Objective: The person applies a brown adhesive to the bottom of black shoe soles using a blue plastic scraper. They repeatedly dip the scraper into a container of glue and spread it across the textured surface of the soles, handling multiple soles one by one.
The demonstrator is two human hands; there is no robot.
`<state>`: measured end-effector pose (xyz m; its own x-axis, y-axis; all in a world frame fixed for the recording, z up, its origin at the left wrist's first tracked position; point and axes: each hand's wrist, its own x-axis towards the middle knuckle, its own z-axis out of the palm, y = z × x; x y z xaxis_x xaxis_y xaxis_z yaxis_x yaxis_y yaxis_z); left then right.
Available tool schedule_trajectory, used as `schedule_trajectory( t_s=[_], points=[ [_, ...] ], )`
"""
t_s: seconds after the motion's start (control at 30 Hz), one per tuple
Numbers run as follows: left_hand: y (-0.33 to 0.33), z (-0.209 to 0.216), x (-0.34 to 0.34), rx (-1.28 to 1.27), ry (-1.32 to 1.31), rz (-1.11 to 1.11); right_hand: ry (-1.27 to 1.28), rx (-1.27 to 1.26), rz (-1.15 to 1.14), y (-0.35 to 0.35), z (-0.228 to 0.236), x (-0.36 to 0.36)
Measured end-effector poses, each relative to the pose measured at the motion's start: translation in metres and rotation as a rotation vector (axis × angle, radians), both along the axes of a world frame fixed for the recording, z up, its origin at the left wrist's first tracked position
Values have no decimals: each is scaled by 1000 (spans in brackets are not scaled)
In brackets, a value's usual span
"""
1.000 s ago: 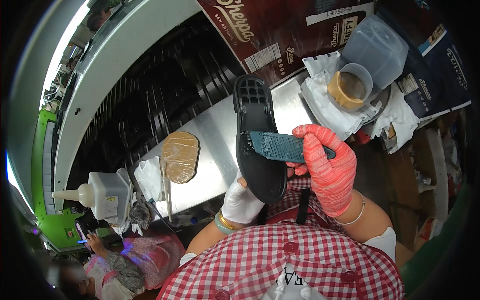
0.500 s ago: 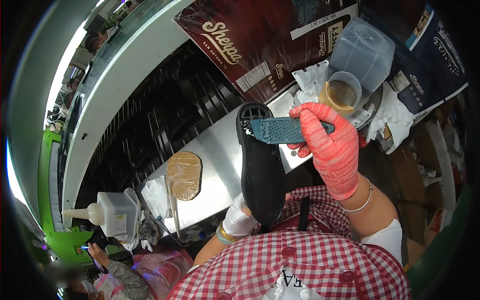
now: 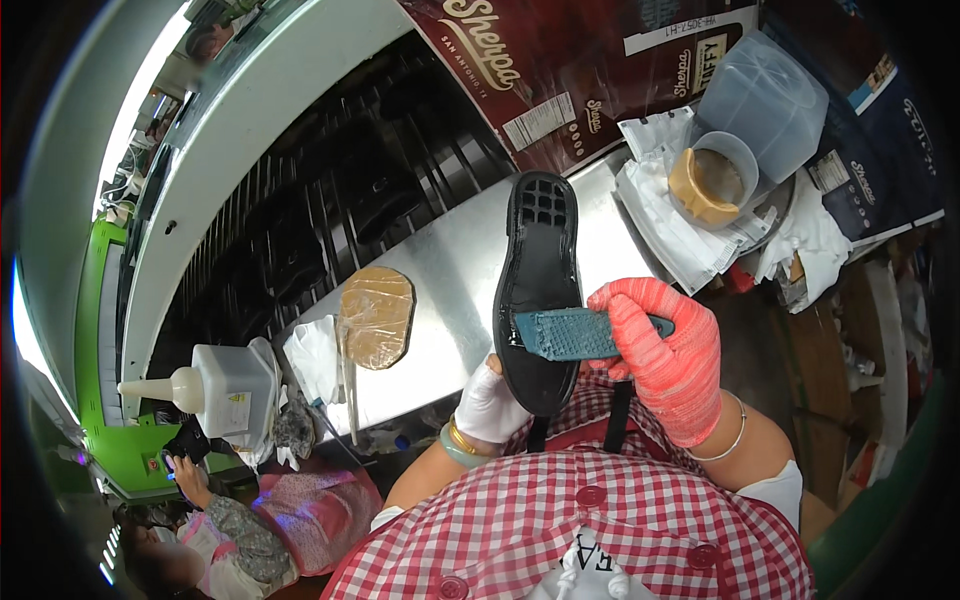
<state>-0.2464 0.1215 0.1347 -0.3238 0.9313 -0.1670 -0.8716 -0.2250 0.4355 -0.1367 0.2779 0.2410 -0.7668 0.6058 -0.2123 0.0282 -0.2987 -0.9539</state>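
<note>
A black shoe sole (image 3: 539,255) is held in front of me, its gridded end pointing away. My left hand (image 3: 490,405), in a white glove, grips the sole's near end from the left; most of its fingers are hidden underneath. In a coral knitted glove, my right hand (image 3: 660,345) is closed round a flat blue-green textured brush (image 3: 570,334). The brush's tip touches the inner face of the sole near its left edge, where a wet shine shows.
Black pieces lie on a slatted conveyor (image 3: 350,190) beyond the metal ledge (image 3: 450,270). A tape-wrapped brown pad (image 3: 376,318) and a nozzled bottle (image 3: 225,390) sit left. At right are a cup (image 3: 722,170), a clear container (image 3: 765,95) and cartons. Another person (image 3: 250,530) is lower left.
The brush has moved from the sole's gridded far end down toward its near part. The sole now tilts so more of its inner face shows, and the view has shifted slightly.
</note>
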Motion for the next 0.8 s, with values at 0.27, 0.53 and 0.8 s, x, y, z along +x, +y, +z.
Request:
schedule_trajectory(
  t_s=[0.27,0.53,0.8],
  points=[
    [0,0,-1,-93,36,92,-2,206,163,-14,-10,8],
    [-11,0,-4,-81,-78,71,59,576,419,-6,-9,-4],
    [-20,5,-26,-68,-279,22,-86,334,706,-3,6,-43]
  ],
)
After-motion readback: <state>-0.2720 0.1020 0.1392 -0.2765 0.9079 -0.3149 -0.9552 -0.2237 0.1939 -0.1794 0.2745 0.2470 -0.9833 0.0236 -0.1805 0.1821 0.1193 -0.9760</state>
